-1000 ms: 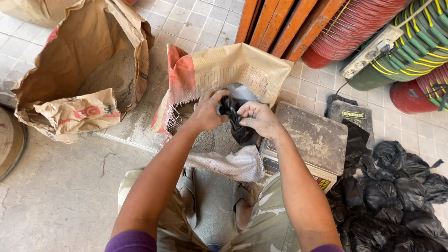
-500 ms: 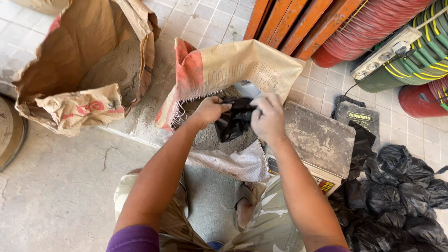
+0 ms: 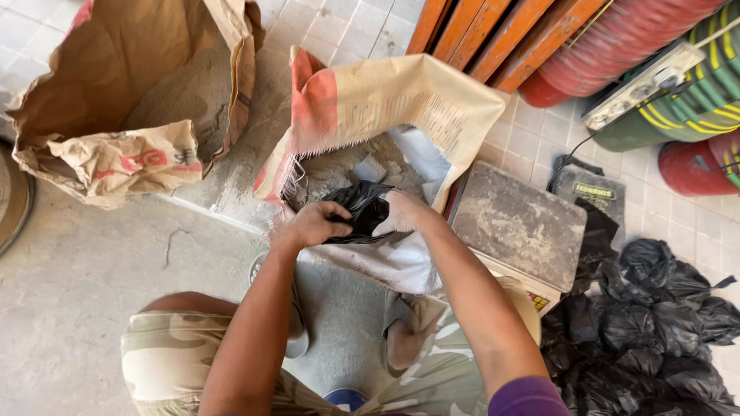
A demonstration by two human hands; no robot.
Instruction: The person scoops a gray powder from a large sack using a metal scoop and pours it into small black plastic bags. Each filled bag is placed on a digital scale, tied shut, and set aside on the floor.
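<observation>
Our left hand point(image 3: 314, 223) and right hand point(image 3: 401, 213) both clench a black plastic bag point(image 3: 361, 209) over the open woven sack point(image 3: 385, 108). At three o'clock sits a dusty scale point(image 3: 520, 225); filled black bags point(image 3: 655, 323) lie at four.

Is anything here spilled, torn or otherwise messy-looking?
Yes. Grey powder dusts the floor beside the woven sack, whose cut edge is frayed. The brown paper sack at the left is ripped open and crumpled. Both hands, left hand and right hand, grip a black plastic bag.

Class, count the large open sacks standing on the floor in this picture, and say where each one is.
2. A brown paper sack stands upper left; a woven sack stands at centre, behind the hands. Others may lie outside the frame.
</observation>
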